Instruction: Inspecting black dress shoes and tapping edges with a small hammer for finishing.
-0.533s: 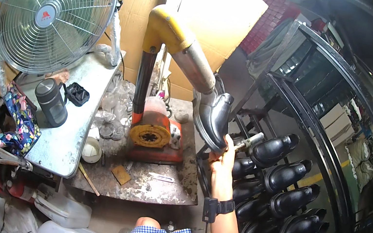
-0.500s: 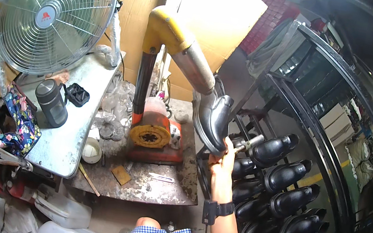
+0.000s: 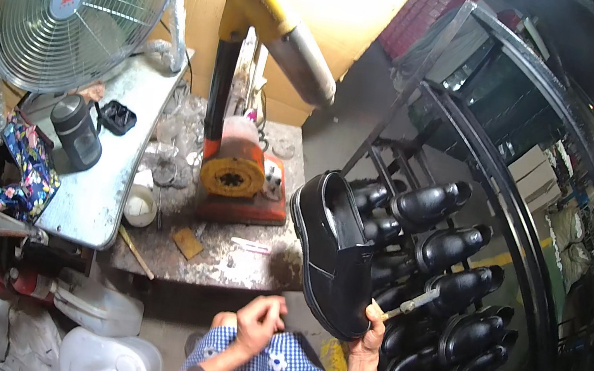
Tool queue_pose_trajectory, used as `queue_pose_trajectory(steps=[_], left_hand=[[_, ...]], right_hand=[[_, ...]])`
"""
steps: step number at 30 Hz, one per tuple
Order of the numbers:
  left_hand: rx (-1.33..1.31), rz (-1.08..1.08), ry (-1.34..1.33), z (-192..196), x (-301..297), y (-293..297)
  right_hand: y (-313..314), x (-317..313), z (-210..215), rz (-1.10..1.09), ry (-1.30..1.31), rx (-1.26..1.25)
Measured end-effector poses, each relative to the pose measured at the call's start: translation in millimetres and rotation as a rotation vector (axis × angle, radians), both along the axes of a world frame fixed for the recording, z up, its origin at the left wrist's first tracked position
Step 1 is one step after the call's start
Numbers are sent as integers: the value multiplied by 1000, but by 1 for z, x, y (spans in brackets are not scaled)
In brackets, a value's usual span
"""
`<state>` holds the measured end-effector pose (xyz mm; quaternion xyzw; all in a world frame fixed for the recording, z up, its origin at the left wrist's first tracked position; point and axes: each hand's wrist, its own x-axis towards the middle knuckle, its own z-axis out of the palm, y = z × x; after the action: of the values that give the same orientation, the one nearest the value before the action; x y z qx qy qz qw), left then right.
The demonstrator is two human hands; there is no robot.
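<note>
- The right hand has drawn the black shoe back from the rack, fingers clasping its lower end beyond the table's right edge.
- The left hand, loosely curled and empty, has lifted above the lap.

Illumination is uneven. Strong light from above overexposes the pale cardboard panel at top centre. Specular highlights appear on the glossy black leather shoe and on the row of black shoes on the dark metal rack. The frame corners are black vignette. Fisheye distortion bends straight edges near the rim. Centre focus is sharp.
</note>
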<state>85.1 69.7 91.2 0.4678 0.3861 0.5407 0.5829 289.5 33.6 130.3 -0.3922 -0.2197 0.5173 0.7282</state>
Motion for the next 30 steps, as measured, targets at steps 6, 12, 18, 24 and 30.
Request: queue_pose_trajectory(steps=[6,12,18,24,30], left_hand=[[337,95,172,70,-2,44],[635,162,446,86,4,44],[790,172,578,100,3,34],[903,67,857,110,-3,31],[1022,-1,1039,118,-7,30]], right_hand=[[-50,-3,15,37,0,-38],[-71,-8,29,0,-60,-58],[-81,-15,54,12,-78,-28],[-93,-10,55,23,-113,-11],[-98,-12,59,-26,-217,-60]])
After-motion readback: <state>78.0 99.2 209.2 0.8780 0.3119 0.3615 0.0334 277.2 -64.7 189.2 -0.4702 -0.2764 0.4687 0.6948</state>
